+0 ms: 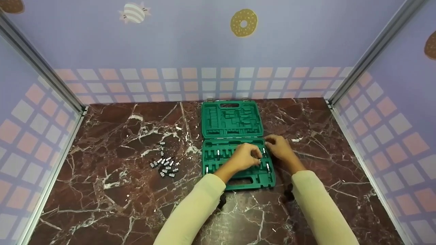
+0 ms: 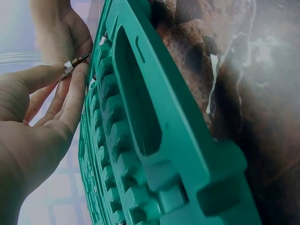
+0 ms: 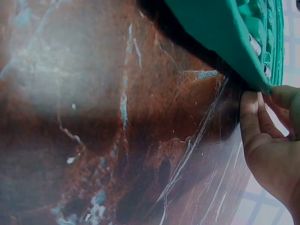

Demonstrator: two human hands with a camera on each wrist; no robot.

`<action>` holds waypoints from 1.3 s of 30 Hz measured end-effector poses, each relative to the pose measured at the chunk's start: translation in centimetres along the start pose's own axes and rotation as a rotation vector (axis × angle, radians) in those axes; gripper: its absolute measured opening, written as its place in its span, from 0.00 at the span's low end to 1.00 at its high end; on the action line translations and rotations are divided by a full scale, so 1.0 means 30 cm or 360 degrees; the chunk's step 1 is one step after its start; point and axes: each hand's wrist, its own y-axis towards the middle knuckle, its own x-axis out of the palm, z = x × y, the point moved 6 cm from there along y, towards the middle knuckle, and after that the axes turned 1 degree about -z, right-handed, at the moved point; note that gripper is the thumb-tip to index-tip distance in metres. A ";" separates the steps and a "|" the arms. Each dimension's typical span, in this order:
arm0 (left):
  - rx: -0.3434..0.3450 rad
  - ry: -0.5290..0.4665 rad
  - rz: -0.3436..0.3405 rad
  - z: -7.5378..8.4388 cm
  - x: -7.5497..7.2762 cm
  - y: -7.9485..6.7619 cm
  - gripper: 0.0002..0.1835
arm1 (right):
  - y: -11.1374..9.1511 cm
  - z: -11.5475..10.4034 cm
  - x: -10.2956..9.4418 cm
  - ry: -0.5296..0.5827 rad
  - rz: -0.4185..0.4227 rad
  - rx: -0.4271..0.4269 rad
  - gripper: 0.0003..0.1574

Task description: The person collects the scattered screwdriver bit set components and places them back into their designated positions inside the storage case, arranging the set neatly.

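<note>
Lying open on the desk (image 1: 112,153), a green case (image 1: 250,186) had its lid (image 1: 233,127) folded back to the far side, perhaps to leave the slots within reach. In the head view, loose bits (image 1: 166,163) lay in a pile to the left, apart from the case, while a few others, among them a seated bit (image 1: 218,155), sat in its slots. The left hand (image 1: 242,158) hung over the case's right part; its forearm hid some slots, and whatever its fingers held was hard to make out there.

The left wrist view showed a small metal bit (image 2: 69,66) pinched between the left hand's thumb and fingers, its dark tip projecting, likely so that end was free. The lid was out of sight.

In the right wrist view, the right hand (image 3: 274,143) was clamped on the case's edge, probably to steady it. The frame cut off part of that hand and most slots; how far its fingers reached underneath was unclear.
</note>
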 end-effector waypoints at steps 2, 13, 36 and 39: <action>-0.0002 0.0036 -0.0002 -0.001 0.008 0.006 0.05 | -0.002 -0.001 0.001 0.0008 -0.0006 0.0015 0.18; -0.0048 0.0183 0.0033 -0.005 0.038 0.034 0.04 | 0.002 -0.007 -0.008 -0.0048 -0.0013 0.0010 0.18; -0.0060 0.0571 0.0137 0.003 0.059 0.047 0.05 | 0.000 -0.005 0.001 -0.0001 0.0002 0.0044 0.18; -0.0100 0.0555 0.0146 -0.002 0.057 0.050 0.06 | -0.001 -0.007 -0.003 0.0003 -0.0004 0.0030 0.18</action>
